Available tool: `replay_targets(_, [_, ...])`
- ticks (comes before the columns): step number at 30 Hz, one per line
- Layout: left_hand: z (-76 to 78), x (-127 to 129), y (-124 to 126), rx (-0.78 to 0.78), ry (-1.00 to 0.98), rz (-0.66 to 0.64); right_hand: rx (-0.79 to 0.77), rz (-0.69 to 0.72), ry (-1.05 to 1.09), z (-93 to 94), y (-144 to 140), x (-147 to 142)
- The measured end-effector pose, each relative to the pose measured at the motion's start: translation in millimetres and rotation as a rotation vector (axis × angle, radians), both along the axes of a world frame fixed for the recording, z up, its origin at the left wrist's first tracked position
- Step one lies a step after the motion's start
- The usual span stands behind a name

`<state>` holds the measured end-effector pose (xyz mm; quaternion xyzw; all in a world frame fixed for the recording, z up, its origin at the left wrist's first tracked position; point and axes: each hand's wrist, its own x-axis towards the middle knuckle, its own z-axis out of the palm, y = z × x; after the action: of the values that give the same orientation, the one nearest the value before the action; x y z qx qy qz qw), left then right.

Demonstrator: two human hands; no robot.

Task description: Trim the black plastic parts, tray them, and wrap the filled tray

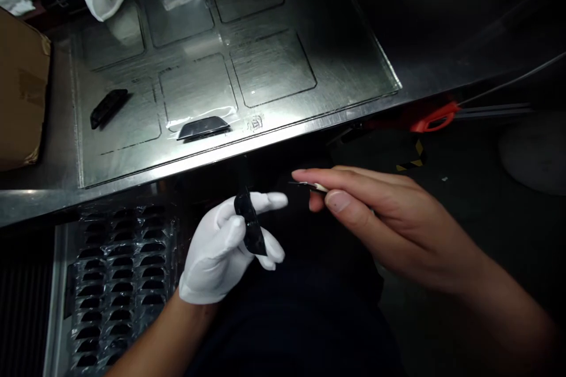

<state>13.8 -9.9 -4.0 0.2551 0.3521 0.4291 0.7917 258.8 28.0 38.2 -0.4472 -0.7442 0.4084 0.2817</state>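
A: What do I have in hand right now?

B: My left hand [225, 247], gloved in white, pinches a small black part [251, 227] between thumb and fingers, held over my lap just below the bench [274, 141] edge. My right hand [375, 212], bare, is pressed together on a thin tool [309, 186], its tip pointing at the part but not touching it.

A: Where do I see trouble?

B: The part sits only at my fingertips. I judge that a push from the tool could twist it loose, and it would drop into the dark of my lap, hard to find. The glove looks smooth, which adds to that.

A: Anything else?

B: The bare fingers could smudge the part if they brush it. The light is poor down here, so I might misplace the tip.

A: And around me?

B: A tray [119, 283] of like parts lies by my left wrist; an elbow slip could jostle it. Two more black pieces [108, 107] rest on the clear sheet [336, 53] on the bench, well apart from my hands.
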Motion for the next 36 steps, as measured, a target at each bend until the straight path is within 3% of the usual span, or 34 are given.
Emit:
replay_targets(7, [11.9,2.9,-8.2,-0.039,0.066,-0.036,0.216,0.181,-0.139,12.2,18.7,-1.8])
replay_targets(13, [13.9,0.5,-8.7,-0.056,0.128,-0.052,0.263,0.275,-0.331,18.7,22.6,-9.3])
replay_targets(27, [17.5,1.4,-6.0,-0.165,0.226,-0.075,0.31,0.247,-0.553,15.5,20.8,-15.7])
replay_targets(33, [9.3,-3.9,-4.8,-0.19,0.041,-0.152,0.314,0.307,-0.576,17.6,22.2,-13.2])
replay_targets(36, [3.3,-5.7,-4.6,-0.194,-0.066,-0.17,0.328,0.303,-0.483,22.3,24.5,-11.0])
